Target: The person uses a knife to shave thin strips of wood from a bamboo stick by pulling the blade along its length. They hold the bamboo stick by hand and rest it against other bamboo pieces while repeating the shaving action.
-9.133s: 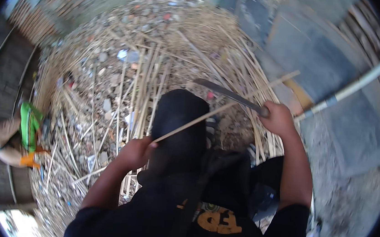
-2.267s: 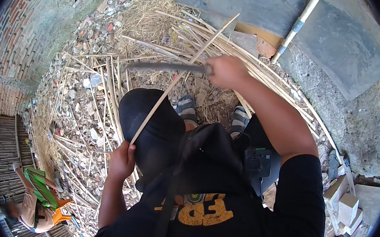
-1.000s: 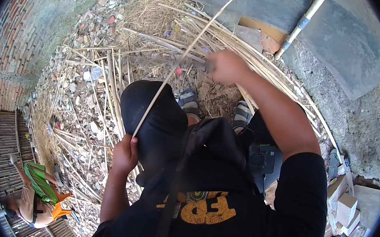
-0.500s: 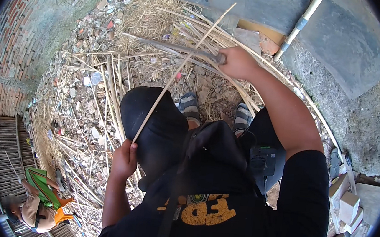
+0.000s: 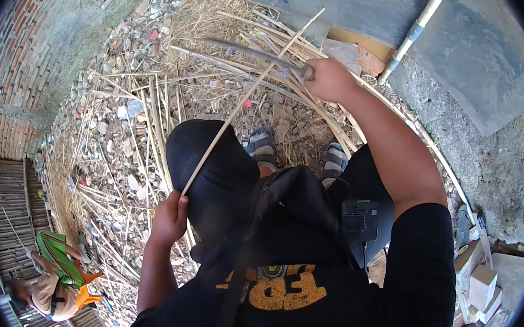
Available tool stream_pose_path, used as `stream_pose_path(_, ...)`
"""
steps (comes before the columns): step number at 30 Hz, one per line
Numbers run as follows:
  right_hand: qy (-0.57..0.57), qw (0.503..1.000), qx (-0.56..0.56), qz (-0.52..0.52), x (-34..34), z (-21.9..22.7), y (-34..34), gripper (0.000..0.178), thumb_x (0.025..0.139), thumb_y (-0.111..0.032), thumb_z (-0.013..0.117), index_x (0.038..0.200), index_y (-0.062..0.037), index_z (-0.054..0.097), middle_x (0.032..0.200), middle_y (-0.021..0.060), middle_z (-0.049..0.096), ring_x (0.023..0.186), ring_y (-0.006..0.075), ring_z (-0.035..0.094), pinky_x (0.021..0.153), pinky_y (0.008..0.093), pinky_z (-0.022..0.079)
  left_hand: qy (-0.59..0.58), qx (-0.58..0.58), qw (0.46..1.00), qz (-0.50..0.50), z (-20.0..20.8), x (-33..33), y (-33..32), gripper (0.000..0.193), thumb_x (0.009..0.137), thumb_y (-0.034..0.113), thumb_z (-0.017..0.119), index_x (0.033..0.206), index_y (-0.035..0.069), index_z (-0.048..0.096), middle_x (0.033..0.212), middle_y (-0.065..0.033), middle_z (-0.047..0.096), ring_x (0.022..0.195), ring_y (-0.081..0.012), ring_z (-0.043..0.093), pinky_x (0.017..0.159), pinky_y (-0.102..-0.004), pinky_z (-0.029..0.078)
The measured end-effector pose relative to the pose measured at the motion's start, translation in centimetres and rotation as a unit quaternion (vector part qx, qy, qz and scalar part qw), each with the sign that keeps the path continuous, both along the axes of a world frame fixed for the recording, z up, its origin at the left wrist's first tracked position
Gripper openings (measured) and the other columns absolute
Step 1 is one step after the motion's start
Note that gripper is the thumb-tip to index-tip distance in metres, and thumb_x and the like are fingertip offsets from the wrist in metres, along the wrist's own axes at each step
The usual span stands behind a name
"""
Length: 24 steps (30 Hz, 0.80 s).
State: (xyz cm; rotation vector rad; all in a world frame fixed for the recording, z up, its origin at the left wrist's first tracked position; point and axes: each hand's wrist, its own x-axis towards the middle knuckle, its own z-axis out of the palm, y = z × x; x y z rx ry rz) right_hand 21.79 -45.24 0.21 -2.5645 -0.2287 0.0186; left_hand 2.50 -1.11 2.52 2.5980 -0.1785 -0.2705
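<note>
My left hand (image 5: pixel 171 219) is closed around the near end of a long thin bamboo strip (image 5: pixel 237 106). The strip rests over my left knee and slants away to the far right. In my right hand (image 5: pixel 331 80), fingers wrapped round its handle, is a machete (image 5: pixel 250 51) with a slim, slightly curved dark blade. Its blade points left and crosses the strip near the far end; whether they touch I cannot tell. Under the blade, more split bamboo strips (image 5: pixel 326 116) lie on the ground.
Stony, littered ground (image 5: pixel 136 126) spreads around my sandalled feet, with dry straw (image 5: pixel 210 16) beyond. A brick wall (image 5: pixel 21 77) stands at the left, grey panels (image 5: pixel 474 51) and a pole (image 5: pixel 416 33) at the right. Another person (image 5: pixel 51 288) sits at the lower left; pale blocks (image 5: pixel 483 286) lie at the right.
My right hand has risen slightly, and the machete blade has swung up and away, clear of the pile. My left hand and the strip have shifted only a little.
</note>
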Motion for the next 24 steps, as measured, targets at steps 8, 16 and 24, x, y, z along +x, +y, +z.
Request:
stream_pose_path(8, 0.02, 0.998, 0.009, 0.056, -0.8, -0.7, 1.3, 0.023, 0.074, -0.019, 0.069, 0.095, -0.0089, 0.071, 0.08, 0.0166, 0.069, 0.081, 0.0369, 0.069, 0.073, 0.0483, 0.054, 0.009, -0.013, 1.0, -0.015, 0.8, 0.5, -1.7, 0.037, 0.106, 0.031, 0.047, 0.085, 0.001, 0.048, 0.066, -0.0269, 0.056, 0.065, -0.051, 0.057, 0.057, -0.0534, 0.041)
stream_pose_path(16, -0.023, 0.993, -0.056, 0.103, -2.7, 0.9, 3.8, 0.02, 0.074, -0.018, 0.069, 0.092, -0.0096, 0.067, 0.077, 0.0164, 0.068, 0.08, 0.0372, 0.069, 0.072, 0.0496, 0.054, 0.025, -0.051, 0.998, -0.034, 0.7, 0.7, -0.3, 0.038, 0.106, 0.03, 0.047, 0.082, 0.001, 0.047, 0.061, -0.0228, 0.052, 0.058, -0.0452, 0.054, 0.054, -0.0475, 0.039)
stream_pose_path(24, -0.009, 0.999, 0.025, 0.04, -1.1, 0.3, 2.3, 0.019, 0.077, -0.019, 0.069, 0.091, -0.0072, 0.068, 0.074, 0.017, 0.067, 0.074, 0.0359, 0.068, 0.07, 0.0465, 0.053, 0.035, -0.072, 0.996, -0.026, 0.1, 1.0, 0.4, 0.041, 0.107, 0.032, 0.046, 0.08, 0.001, 0.047, 0.059, -0.0198, 0.048, 0.053, -0.0379, 0.049, 0.053, -0.0443, 0.037)
